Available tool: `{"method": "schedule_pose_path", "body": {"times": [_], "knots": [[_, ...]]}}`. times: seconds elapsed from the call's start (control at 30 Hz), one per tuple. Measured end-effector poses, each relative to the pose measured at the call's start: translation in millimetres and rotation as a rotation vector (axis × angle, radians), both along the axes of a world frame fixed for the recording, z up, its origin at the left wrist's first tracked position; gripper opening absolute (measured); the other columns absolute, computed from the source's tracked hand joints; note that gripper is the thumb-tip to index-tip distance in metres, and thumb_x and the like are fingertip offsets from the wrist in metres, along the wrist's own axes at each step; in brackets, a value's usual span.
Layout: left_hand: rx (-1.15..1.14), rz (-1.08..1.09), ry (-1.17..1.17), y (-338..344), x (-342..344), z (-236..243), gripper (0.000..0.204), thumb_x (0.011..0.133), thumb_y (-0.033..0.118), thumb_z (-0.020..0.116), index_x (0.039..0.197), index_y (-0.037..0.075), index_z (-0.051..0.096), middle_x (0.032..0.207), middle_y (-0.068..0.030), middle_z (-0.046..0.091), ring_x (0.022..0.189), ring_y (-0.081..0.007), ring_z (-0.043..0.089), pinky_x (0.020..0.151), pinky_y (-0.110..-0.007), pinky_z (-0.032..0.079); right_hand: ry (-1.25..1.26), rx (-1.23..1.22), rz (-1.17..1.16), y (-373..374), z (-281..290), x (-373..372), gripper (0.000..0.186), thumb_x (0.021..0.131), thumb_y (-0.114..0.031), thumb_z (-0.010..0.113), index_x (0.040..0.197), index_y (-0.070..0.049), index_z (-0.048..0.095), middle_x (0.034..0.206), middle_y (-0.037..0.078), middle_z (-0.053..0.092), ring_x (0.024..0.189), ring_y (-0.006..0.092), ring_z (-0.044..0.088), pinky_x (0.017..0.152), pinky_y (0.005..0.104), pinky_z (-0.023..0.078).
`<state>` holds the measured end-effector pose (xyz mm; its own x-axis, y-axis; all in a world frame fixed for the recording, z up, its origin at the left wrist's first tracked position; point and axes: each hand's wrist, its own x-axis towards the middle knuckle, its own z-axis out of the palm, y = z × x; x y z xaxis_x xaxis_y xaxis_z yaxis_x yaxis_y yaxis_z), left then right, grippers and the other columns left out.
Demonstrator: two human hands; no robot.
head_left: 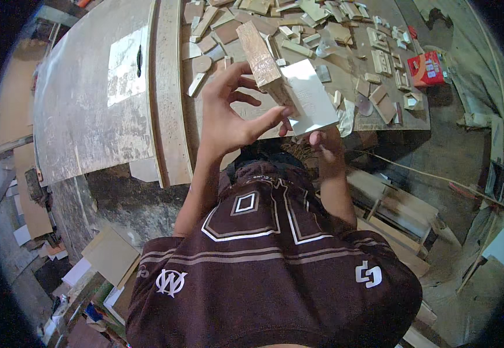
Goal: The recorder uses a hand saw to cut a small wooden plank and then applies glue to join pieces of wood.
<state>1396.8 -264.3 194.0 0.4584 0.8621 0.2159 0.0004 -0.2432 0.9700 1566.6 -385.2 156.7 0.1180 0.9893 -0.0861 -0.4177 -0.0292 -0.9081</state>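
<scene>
A rough brown wooden block [259,55] stands tilted against a flat white board [311,95], held up in front of me above the workbench's near edge. My left hand [231,110] curves around the block's left side. Its thumb reaches to the block's lower end by the board, and its upper fingers go partly out of sight behind the block. At the board's near right corner, my right hand [326,142] grips it, with the thumb at the edge and most fingers hidden underneath. Whether block and board are fastened together cannot be seen.
Many wood offcuts [298,46] lie over the workbench [246,122]. To the left is a large curved panel [89,127] with a raised strip. A red package [427,69] sits at the bench's right side. Timber pieces [403,214] are stacked low on the right; loose boards [111,255] lie lower left.
</scene>
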Motion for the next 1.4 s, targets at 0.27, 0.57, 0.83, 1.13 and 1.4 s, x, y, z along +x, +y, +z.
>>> {"method": "schedule_pose_path", "body": {"times": [0.27, 0.57, 0.83, 1.13, 1.4], "knots": [[-0.212, -0.23, -0.225, 5.0, -12.1, 2.7, 0.062, 0.064, 0.002, 0.088, 0.118, -0.006, 0.06, 0.105, -0.0124, 0.069, 0.102, -0.0161, 0.065, 0.082, -0.03, 0.055, -0.079, -0.057, -0.034, 9.8, -17.3, 13.5, 0.134, 0.042, -0.04, 0.1, 0.148, -0.003, 0.027, 0.141, 0.013, 0.044, 0.13, 0.025, 0.043, 0.106, 0.0432, 0.041], [-0.487, -0.443, -0.565, 25.4, -48.1, -17.6, 0.107, 0.079, 0.066, 0.068, 0.146, -0.009, 0.032, 0.146, -0.0253, 0.041, 0.129, -0.034, 0.05, 0.1, -0.046, 0.05, -0.293, 0.14, -0.045, 24.6, -34.5, 16.0, 0.132, 0.042, -0.042, 0.1, 0.147, -0.001, 0.031, 0.137, 0.012, 0.049, 0.128, 0.022, 0.044, 0.108, 0.0405, 0.037], [-0.825, -0.222, -0.412, 46.4, -51.5, -37.9, 0.086, 0.097, 0.066, 0.03, 0.131, -0.009, 0.052, 0.118, -0.0207, 0.066, 0.106, -0.0249, 0.065, 0.094, -0.036, 0.05, -0.403, 0.064, 0.078, 35.3, -44.6, 17.0, 0.127, 0.049, -0.021, 0.099, 0.15, -0.005, 0.024, 0.144, 0.013, 0.042, 0.131, 0.0248, 0.044, 0.109, 0.041, 0.041], [-1.028, -0.038, -0.296, 39.6, -36.5, -91.4, 0.078, 0.095, 0.065, 0.039, 0.127, -0.003, 0.06, 0.112, -0.0159, 0.069, 0.101, -0.0231, 0.067, 0.09, -0.037, 0.053, -0.556, 0.032, 0.174, 42.7, -100.7, 26.3, 0.134, 0.051, -0.034, 0.098, 0.15, 0.003, 0.016, 0.146, 0.021, 0.039, 0.126, 0.0313, 0.051, 0.106, 0.0423, 0.045], [-1.164, 0.0, -0.346, 37.7, -40.9, -149.0, 0.064, 0.091, 0.056, 0.055, 0.127, 0.003, 0.059, 0.118, -0.0153, 0.066, 0.105, -0.0282, 0.065, 0.094, -0.046, 0.052, -0.66, -0.069, 0.223, 45.6, -116.6, 30.7, 0.139, 0.047, -0.05, 0.097, 0.149, 0.006, 0.021, 0.144, 0.022, 0.042, 0.13, 0.032, 0.048, 0.111, 0.0411, 0.037]]}}
